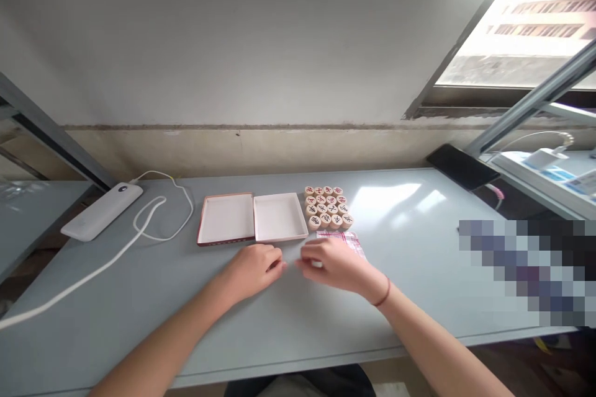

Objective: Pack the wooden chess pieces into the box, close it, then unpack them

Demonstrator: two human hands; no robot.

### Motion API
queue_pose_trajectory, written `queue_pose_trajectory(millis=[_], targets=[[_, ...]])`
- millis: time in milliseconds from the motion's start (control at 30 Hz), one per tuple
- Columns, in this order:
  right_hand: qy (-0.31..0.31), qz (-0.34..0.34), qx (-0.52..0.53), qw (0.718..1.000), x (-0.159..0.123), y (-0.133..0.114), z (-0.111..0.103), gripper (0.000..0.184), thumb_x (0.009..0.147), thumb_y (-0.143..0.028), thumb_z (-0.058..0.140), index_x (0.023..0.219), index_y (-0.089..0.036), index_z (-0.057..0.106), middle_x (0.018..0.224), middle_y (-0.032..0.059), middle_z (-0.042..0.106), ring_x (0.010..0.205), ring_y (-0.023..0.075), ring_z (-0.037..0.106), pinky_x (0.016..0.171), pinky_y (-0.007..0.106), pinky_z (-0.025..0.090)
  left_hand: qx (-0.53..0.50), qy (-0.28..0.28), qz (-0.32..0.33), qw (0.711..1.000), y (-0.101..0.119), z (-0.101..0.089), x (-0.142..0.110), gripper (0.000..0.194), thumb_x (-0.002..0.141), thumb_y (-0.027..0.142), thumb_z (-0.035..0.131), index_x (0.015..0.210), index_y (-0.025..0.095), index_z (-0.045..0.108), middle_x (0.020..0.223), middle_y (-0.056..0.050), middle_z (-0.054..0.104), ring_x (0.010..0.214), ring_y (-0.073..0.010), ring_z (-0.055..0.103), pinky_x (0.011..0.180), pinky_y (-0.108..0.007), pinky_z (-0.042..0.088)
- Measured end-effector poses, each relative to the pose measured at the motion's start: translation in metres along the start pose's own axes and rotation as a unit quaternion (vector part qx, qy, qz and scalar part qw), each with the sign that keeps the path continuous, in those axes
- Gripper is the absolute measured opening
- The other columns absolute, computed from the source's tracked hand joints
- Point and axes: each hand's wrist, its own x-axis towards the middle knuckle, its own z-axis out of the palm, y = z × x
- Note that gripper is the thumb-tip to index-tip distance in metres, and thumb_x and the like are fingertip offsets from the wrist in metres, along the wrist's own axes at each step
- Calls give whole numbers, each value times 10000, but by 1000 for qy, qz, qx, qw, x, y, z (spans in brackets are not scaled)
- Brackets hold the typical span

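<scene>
Your left hand point(251, 270) and right hand point(333, 265) are open, empty; a careless sweep could scatter the wooden chess pieces point(328, 208).

Fig.: your desk point(395, 298), items L to R. Far L: power bank point(101, 211), w/ cable point(93, 274) running toward you. Centre: L box half point(226, 219) touching R box half point(278, 217); xiangqi pieces point(328, 208) in rows just R of it. Plastic packet point(339, 242) just before pieces. Your L hand point(254, 271) before box halves; your R hand point(335, 267) just before packet. Far R, back edge: phone point(460, 166).
</scene>
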Motion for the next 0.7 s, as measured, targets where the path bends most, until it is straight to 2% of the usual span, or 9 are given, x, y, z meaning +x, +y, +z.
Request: queue_pose_trajectory(millis=[100, 200, 333, 433, 500, 533, 633, 700], targets=[[75, 115, -31, 990, -19, 17, -12, 260, 896, -266, 413, 699, -188, 563, 679, 27, 612, 573, 120, 506, 513, 221, 273, -3, -4, -4, 1000, 1, -1, -1, 247, 896, 272, 425, 705, 187, 557, 710, -15, 612, 678, -153, 564, 601, -236, 339], [69, 213, -75, 972, -41, 34, -10, 206, 893, -287, 393, 897, -203, 581, 718, 16, 634, 503, 125, 482, 475, 227, 266, -32, -10, -6, 999, 4, -5, -3, 235, 879, 273, 446, 703, 186, 574, 688, -2, 601, 642, -136, 539, 589, -232, 330], [65, 285, -115, 949, -60, 47, 1, 270, 884, -292, 377, 1077, -211, 548, 724, 14, 636, 497, 145, 501, 451, 229, 268, -152, -7, 5, 988, 11, -20, -8, 244, 874, 355, 480, 748, 194, 615, 616, 41, 547, 559, -96, 473, 558, -208, 340], [70, 304, -116, 943, -63, 51, 5, 297, 875, -282, 391, 1128, -240, 541, 777, 13, 652, 530, 149, 532, 460, 228, 294, -184, 77, -38, 979, 7, -33, -8, 318, 900, 420, 424, 763, 198, 605, 642, 35, 542, 580, -104, 484, 558, -205, 366], [63, 304, -109, 944, -63, 52, 5, 253, 870, -274, 402, 1059, -252, 569, 821, 13, 658, 562, 148, 552, 471, 228, 310, -132, 153, -97, 975, -1, -39, -3, 297, 910, 412, 400, 842, 208, 605, 713, 19, 571, 636, -125, 526, 615, -226, 398], [60, 301, -106, 946, -62, 52, 5, 216, 870, -273, 406, 993, -248, 582, 833, 13, 656, 570, 145, 554, 476, 229, 317, -92, 169, -127, 973, -6, -41, 1, 271, 904, 408, 411, 913, 219, 606, 777, 10, 588, 658, -135, 545, 647, -242, 412], [58, 279, -96, 954, -62, 52, 2, 186, 884, -280, 405, 843, -226, 578, 807, 18, 627, 552, 133, 530, 485, 237, 338, 18, 165, -227, 960, -20, -44, 15, 349, 894, 425, 425, 1188, 273, 533, 1046, -55, 584, 749, -191, 604, 686, -302, 441], [59, 249, -79, 964, -64, 51, -1, 210, 899, -280, 395, 815, -219, 577, 812, 24, 604, 530, 121, 505, 490, 245, 354, 51, 146, -256, 954, -26, -43, 24, 407, 895, 430, 416, 1270, 281, 474, 1106, -85, 575, 815, -234, 628, 706, -330, 453]])
